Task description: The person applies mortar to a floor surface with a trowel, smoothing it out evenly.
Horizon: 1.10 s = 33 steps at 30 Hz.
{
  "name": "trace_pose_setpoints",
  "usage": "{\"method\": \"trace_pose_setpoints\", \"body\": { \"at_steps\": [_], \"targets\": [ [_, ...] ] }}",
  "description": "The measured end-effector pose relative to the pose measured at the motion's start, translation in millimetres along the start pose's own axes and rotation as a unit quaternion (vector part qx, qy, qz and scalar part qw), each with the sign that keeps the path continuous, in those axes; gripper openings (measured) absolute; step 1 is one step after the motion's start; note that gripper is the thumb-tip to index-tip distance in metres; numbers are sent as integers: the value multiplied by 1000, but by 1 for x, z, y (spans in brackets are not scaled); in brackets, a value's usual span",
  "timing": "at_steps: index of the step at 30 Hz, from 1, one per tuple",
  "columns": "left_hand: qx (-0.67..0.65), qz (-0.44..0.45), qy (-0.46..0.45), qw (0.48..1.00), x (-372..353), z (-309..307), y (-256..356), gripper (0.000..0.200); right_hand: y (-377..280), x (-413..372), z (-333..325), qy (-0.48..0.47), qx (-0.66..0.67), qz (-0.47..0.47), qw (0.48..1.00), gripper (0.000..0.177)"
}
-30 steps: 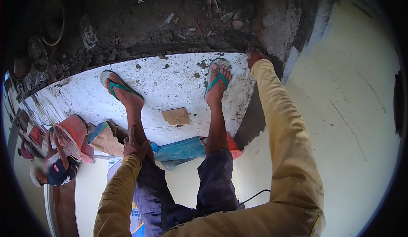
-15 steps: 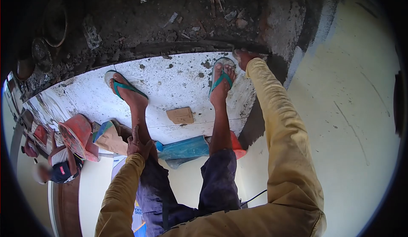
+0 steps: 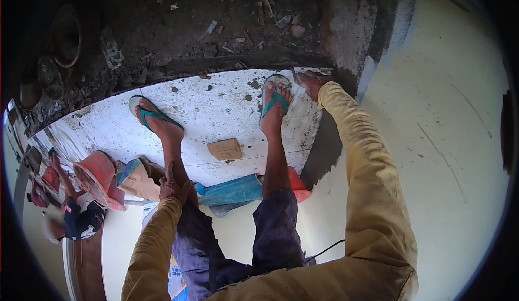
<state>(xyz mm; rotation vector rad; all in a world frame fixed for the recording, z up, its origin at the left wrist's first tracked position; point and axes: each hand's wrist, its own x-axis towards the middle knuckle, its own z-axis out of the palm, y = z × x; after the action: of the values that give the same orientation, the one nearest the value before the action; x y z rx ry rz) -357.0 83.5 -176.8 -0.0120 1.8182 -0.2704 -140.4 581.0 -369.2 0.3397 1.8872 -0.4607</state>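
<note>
My right hand (image 3: 312, 84) is down at the dark edge of the white speckled board (image 3: 216, 98), just right of my sandalled foot (image 3: 276, 98). Its fingers are curled around something with a thin edge that I cannot make out. Dark wet-looking mortar (image 3: 320, 149) borders the board on that side, against a cream wall (image 3: 427, 112). My left hand (image 3: 174, 185) rests on my left leg near the knee, fingers spread and holding nothing. Both feet, in green-strapped flip-flops (image 3: 157, 116), stand on the board.
A brown cardboard piece (image 3: 225, 149) lies between my feet. Behind them are a teal bag (image 3: 231, 193), a paper sack (image 3: 139, 179) and red buckets (image 3: 97, 175). Debris covers the dark ground (image 3: 216, 9), with round pans (image 3: 67, 36). Another person (image 3: 81, 217) works at the left.
My right hand has shifted slightly right along the board's edge and back towards me, showing more of its fingers. My left hand stays on the leg. The other person's arm and body have moved.
</note>
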Motion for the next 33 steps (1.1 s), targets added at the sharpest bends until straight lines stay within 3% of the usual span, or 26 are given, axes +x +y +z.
{"method": "trace_pose_setpoints", "body": {
  "at_steps": [4, 7, 8, 11, 16, 19, 24, 30, 33],
  "targets": [
    [5, -8, 0, 1000, -2, -1, 3, 102, 12, -16, -1, 10, -20, 27, 999, 69],
    [4, -9, 1, 1000, -2, -2, 3, 102, 2, -56, -44, -24, 37, 91, 995, 67],
    [2, -8, 1, 1000, -1, -1, 3, 102, 4, -65, -43, 6, 24, 86, 996, 67],
    [1, -7, 1, 1000, -1, -1, 2, 103, -1, -89, -46, 12, 33, 199, 979, 65],
    [-4, -5, -6, 1000, -2, -4, 0, 103, -5, -48, -31, 18, 29, 281, 959, 45],
    [-5, 0, -4, 1000, -2, -5, -1, 103, -14, -8, -1, 92, 36, 266, 959, 48],
    [-21, -9, -14, 1000, 1, -3, -4, 102, -62, -15, -46, 22, 151, 215, 965, 57],
    [-29, -4, -15, 999, 1, -5, -8, 102, -71, -11, -67, -30, 79, 134, 987, 52],
    [-18, 11, -12, 1000, 3, -3, -9, 102, -64, -10, -69, -31, 111, 154, 981, 52]
  ]
}}
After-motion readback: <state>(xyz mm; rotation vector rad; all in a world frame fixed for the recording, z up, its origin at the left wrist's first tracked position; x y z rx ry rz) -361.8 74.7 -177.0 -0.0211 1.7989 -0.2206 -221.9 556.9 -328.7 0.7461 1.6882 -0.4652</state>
